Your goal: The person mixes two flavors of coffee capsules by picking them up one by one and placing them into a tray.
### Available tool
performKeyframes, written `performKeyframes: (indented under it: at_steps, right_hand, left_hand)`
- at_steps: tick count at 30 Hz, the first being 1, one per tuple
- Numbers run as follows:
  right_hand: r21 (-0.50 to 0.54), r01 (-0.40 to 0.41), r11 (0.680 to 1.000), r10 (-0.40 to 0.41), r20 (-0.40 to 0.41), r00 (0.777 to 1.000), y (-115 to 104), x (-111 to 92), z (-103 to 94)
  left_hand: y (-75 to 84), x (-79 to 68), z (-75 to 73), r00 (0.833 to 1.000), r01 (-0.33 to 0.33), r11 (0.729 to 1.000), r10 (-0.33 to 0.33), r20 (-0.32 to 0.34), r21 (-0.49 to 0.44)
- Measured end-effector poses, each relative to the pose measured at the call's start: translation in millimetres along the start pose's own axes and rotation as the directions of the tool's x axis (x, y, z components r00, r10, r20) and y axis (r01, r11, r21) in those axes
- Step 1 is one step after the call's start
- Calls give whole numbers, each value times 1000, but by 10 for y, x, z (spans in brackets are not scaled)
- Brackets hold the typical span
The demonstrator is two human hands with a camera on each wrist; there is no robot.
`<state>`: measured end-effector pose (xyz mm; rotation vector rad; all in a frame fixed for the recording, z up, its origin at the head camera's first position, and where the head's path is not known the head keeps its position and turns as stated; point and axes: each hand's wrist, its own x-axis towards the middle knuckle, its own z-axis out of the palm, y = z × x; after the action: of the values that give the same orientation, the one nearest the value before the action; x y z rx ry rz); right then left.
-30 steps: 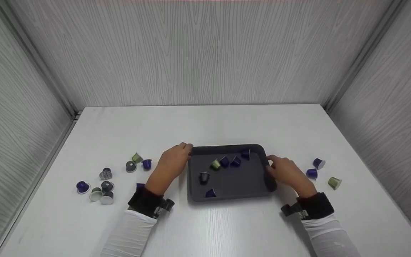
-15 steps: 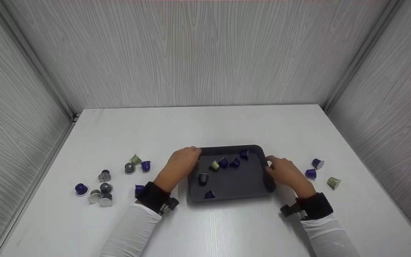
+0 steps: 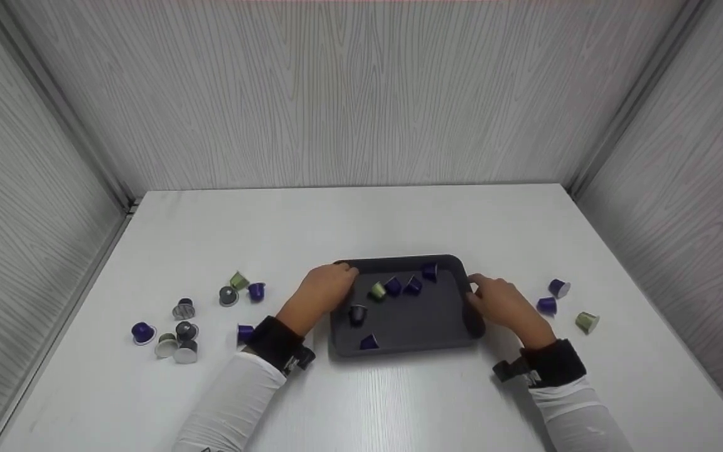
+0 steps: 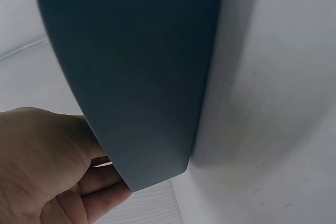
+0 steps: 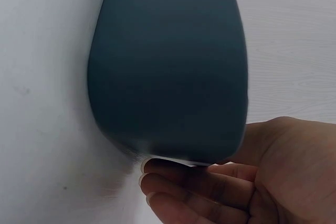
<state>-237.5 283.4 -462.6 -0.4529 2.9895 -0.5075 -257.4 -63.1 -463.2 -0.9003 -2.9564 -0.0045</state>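
Observation:
A dark grey rectangular tray point(image 3: 424, 320) stands in the middle of the white table. Inside it lie several purple coffee capsules point(image 3: 413, 285), one green capsule point(image 3: 378, 290) and one black capsule point(image 3: 358, 315). My left hand point(image 3: 324, 289) holds the tray's left side near the far corner, its fingers bent over the rim. In the left wrist view the palm sits above the tray's side wall point(image 4: 136, 87). My right hand point(image 3: 503, 304) grips the right side, thumb over the rim; the right wrist view shows its fingers point(image 5: 199, 182) by the outer wall.
Left of the tray, loose capsules in purple point(image 3: 143, 333), green point(image 3: 238, 280) and grey point(image 3: 228, 295) are scattered. A purple capsule point(image 3: 245, 334) lies beside my left wrist. Two purple capsules point(image 3: 547, 306) and a green one point(image 3: 587, 322) lie on the right. Grey wood-grain walls point(image 3: 349, 94) enclose the table.
My left hand has shifted right, from the tray's outer left edge to over its rim. The right hand, the tray and the capsules stay in place.

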Motion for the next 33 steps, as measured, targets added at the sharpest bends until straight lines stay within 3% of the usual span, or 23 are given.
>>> performKeyframes:
  at_steps: [11,22,27,33]
  right_hand:
    - [-15,1,1000,-1,6,1000,-9,-11,0]
    - [1,-11,1000,11,3,1000,-12,-6,0]
    - [9,-11,1000,11,-1,1000,-6,-5,-1]
    - [9,-13,1000,13,1,1000,0,-2,-4]
  left_hand:
    - [20,8,-51,996,-3,1000,2,86,10]
    - [31,-28,-81,998,-15,999,12,57,40]
    - [4,-61,-68,1000,-30,999,30,1,41]
    - [-35,-137,-42,990,-66,997,71,-124,48]
